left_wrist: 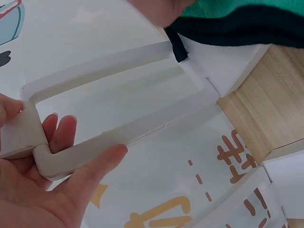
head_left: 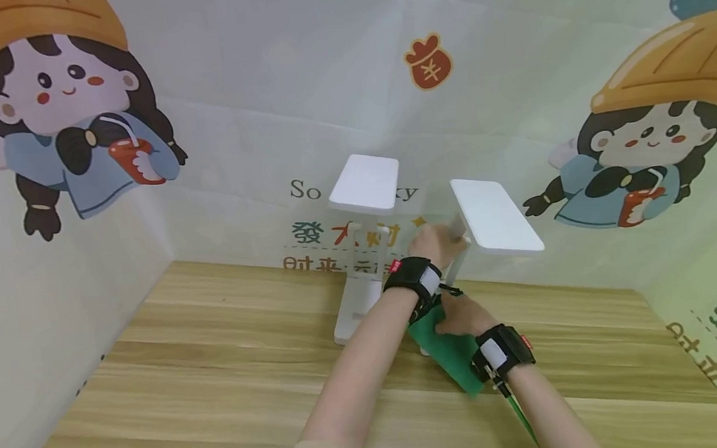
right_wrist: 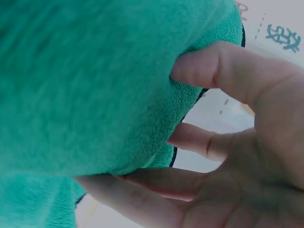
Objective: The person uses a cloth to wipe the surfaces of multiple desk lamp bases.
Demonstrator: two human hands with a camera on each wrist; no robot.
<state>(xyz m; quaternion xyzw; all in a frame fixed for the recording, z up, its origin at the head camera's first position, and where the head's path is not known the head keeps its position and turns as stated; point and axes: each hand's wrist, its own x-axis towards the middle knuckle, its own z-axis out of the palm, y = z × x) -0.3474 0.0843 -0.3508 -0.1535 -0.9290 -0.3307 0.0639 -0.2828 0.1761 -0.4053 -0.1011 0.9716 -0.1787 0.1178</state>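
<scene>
Two white desk lamps stand on the table. My left hand (head_left: 435,244) grips the right lamp (head_left: 498,215) just below its flat head. In the left wrist view, the fingers and thumb of that hand (left_wrist: 71,194) curl around the top end of the lamp's looped stem (left_wrist: 156,121). Lower down, my right hand (head_left: 465,314) pinches a green cloth (head_left: 450,358) with a dark edging, beside the lamp's base. Thumb and fingers of the right hand (right_wrist: 266,118) press into folds of the plush cloth (right_wrist: 95,95) in the right wrist view.
The left lamp (head_left: 364,181) stands close by, its base (head_left: 350,314) left of my left forearm. Behind the wooden table (head_left: 218,378) rises a printed backdrop (head_left: 295,80) with cartoon figures and lettering. A green cable (head_left: 521,416) runs from the right wrist band.
</scene>
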